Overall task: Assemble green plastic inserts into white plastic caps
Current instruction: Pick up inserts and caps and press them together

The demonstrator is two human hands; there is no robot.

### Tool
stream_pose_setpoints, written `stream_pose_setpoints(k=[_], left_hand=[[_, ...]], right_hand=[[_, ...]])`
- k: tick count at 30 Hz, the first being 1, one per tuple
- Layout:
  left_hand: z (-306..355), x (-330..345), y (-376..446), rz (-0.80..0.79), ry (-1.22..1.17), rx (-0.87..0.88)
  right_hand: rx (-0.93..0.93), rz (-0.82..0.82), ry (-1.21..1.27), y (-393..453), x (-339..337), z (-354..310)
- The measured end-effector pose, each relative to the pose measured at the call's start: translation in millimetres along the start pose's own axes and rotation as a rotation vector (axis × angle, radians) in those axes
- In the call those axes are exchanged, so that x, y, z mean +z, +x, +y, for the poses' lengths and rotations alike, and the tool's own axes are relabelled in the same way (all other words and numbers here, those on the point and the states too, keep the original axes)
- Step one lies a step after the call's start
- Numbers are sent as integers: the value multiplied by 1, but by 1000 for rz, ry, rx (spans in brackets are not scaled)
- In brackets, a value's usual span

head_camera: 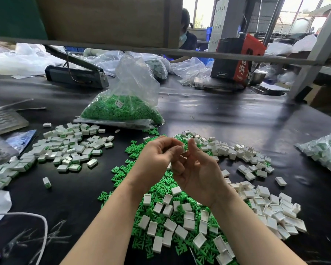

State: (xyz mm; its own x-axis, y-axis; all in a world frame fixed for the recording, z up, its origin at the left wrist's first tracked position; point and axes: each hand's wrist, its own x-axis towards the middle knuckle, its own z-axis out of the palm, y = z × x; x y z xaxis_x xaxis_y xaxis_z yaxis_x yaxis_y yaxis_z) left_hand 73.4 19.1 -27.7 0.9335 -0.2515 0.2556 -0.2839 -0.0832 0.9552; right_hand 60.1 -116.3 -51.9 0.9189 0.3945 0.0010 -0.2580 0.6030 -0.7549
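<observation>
Black worktop (pixel 227 115), glossy and scuffed, runs the width of a workshop bench; windows and shelving stand behind.

Far left: a keyboard (pixel 2 121) at the table edge, a white cable (pixel 44 232) looping near the bottom corner.

Left of centre: pile of finished caps (pixel 69 148), white shells with green showing at the edges, spread loosely (a few strays lie apart toward the near edge).

Behind centre: clear bag of green inserts (pixel 120 109), upright and open at the top, with a heat sealer (pixel 75 73) well behind it.

Centre: loose green inserts (pixel 161 190) heaped under both forearms, empty white caps scattered on top.

Above that heap, the left hand (pixel 157 159) is curled, thumb and fingertips pinching toward the held cap (pixel 184 148). The right hand (pixel 197 169) meets it, thumb up, fingers folded, pinching the same piece. Whether a green insert already sits in it I cannot tell; the fingers cover most of it.

Step in hand, by my reading: seating an insert in a cap. Next move calls for a squeeze until flush, then a drop onto the left pile.

Right: stock of empty white caps (pixel 256 196), open sides mostly up. Far right edge: another bag of mixed parts (pixel 325 150).
</observation>
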Motion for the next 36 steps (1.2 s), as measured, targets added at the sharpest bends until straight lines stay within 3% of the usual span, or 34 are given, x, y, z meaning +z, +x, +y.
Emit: stream_pose_setpoints(k=[13,21,36], left_hand=[[2,-1,-1,-49,-31,-33],[7,1,-5,51,96,58],[8,2,-4,126,150,83]], right_hand=[[-36,5,-47,0,2,1],[-57,-34,-209,-2,5,1],[-64,-109,-134,-1,4,0]])
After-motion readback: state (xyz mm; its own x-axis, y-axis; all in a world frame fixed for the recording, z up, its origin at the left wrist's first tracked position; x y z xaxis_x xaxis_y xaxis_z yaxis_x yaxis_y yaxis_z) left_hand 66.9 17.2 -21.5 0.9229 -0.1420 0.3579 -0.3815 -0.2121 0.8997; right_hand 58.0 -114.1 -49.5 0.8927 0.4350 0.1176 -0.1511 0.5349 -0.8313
